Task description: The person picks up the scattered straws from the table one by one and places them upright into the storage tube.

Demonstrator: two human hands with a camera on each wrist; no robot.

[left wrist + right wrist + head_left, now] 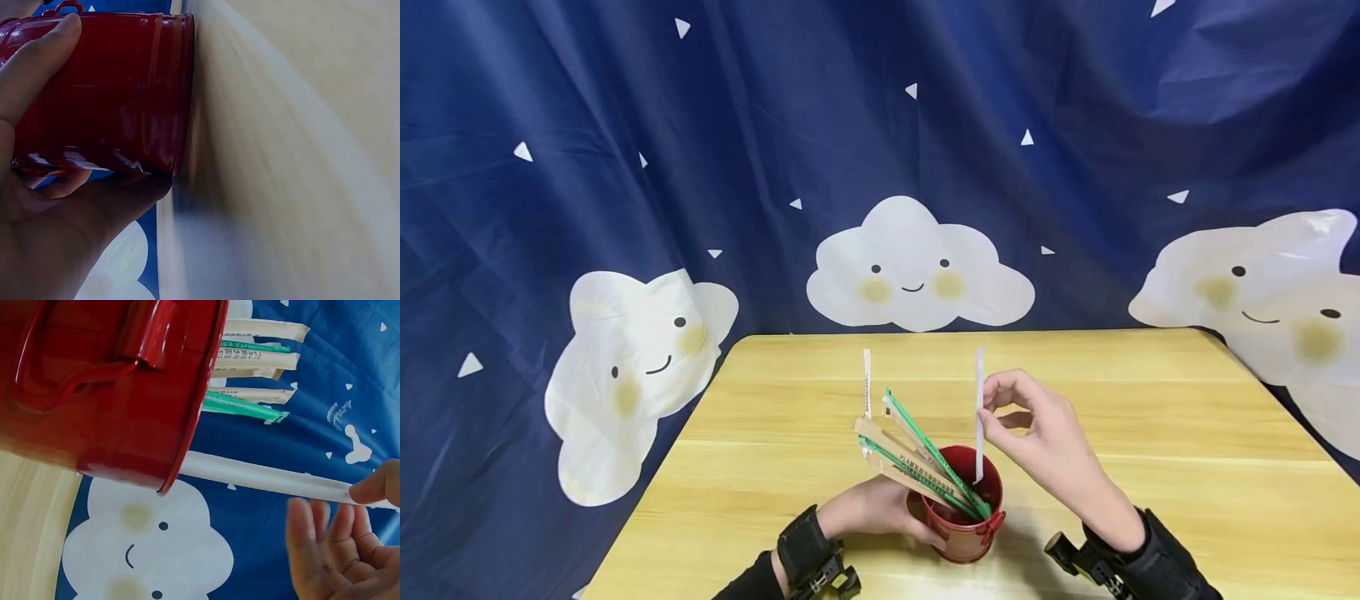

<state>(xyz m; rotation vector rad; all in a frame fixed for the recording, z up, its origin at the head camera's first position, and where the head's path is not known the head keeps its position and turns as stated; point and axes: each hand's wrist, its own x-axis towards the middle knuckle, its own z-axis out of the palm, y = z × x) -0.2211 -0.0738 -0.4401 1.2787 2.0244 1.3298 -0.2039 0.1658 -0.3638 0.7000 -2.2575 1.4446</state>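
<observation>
A small red metal bucket stands upright on the table, with several wrapped straws leaning in it. Some wrappers are tan with PLA printed on them; others, like one green straw, are green. From the left side, my left hand grips the bucket, its thumb lying along the wall. My right hand pinches a white wrapped straw between thumb and fingers. That straw stands nearly upright, its lower end inside the bucket's mouth; the rim hides the tip in the right wrist view.
The light wooden table extends around the bucket. Behind it hangs a dark blue curtain with white smiling clouds. A red handle is on the bucket's side. Black wrist straps with camera mounts sit on both wrists.
</observation>
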